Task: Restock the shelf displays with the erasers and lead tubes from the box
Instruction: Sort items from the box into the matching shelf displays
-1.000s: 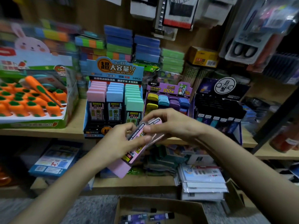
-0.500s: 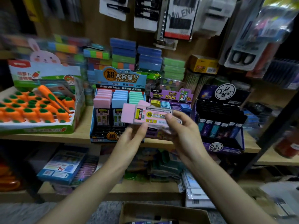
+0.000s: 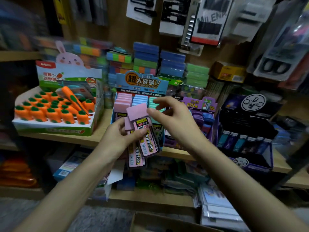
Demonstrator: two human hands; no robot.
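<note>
On the shelf (image 3: 93, 138) the carrot eraser tray (image 3: 55, 114) stands at the left, the lead tube display box (image 3: 139, 88) just right of it, a small eraser display (image 3: 203, 113) next, and a display case of upright packs (image 3: 247, 131) farthest right. Stacked boxes (image 3: 146, 59) stand behind the lead tube display box. In front of it the left hand (image 3: 117, 137) holds two overlapping lead tubes (image 3: 144, 138); the right hand (image 3: 173, 121) is just right of them, thumb at the upper tube's cap. A cardboard box (image 3: 150, 222) lies below.

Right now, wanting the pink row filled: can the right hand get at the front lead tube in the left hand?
Likely yes: the right hand is open beside the pink cap of the front lead tube, nothing between them; the left hand grips it lower down.
</note>
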